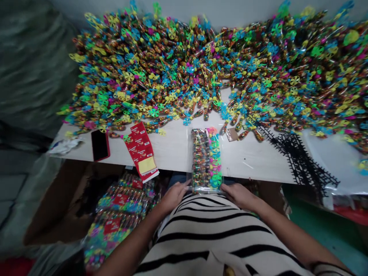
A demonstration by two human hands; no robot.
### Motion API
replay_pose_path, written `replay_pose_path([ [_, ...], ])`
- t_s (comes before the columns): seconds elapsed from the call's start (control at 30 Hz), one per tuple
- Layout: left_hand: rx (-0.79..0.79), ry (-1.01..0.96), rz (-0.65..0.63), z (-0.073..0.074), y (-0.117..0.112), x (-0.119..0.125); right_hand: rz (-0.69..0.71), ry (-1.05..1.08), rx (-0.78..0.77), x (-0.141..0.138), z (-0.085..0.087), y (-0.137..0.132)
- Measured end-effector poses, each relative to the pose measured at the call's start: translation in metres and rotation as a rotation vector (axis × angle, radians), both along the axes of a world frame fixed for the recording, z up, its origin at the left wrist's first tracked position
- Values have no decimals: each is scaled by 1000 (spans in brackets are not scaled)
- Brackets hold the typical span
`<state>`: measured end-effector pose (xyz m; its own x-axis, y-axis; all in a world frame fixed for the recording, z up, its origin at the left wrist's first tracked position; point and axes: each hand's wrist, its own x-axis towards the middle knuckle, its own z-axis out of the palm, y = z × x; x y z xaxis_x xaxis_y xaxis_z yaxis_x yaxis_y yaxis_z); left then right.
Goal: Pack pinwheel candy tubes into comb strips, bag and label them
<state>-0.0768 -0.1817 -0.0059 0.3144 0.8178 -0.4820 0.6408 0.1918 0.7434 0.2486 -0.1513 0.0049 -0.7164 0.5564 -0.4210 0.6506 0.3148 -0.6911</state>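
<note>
Both bare forearms (pixel 135 239) angle inward from the body. The left grip (pixel 174 197) and right grip (pixel 240 196) lie palm-down, apart, fingers extended toward each other.

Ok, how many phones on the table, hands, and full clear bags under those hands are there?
Phone in a red case: 1
Hands, the left hand and the right hand: 2
Full clear bag: 1
Total: 4

Heaped pinwheel candy tubes (pixel 149 73), a red-cased smartphone (pixel 100 145), red label sheets (pixel 140 147) — black plastic strips (pixel 299 161)
</note>
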Motion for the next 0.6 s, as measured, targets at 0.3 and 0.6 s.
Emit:
replay_pose_path([
  [0.3,-44,-291,531,11,33,17,-642,504,-591,-7,-21,-1],
  [0.6,-258,-883,451,2,37,91,-937,406,340,-39,2,-23],
])
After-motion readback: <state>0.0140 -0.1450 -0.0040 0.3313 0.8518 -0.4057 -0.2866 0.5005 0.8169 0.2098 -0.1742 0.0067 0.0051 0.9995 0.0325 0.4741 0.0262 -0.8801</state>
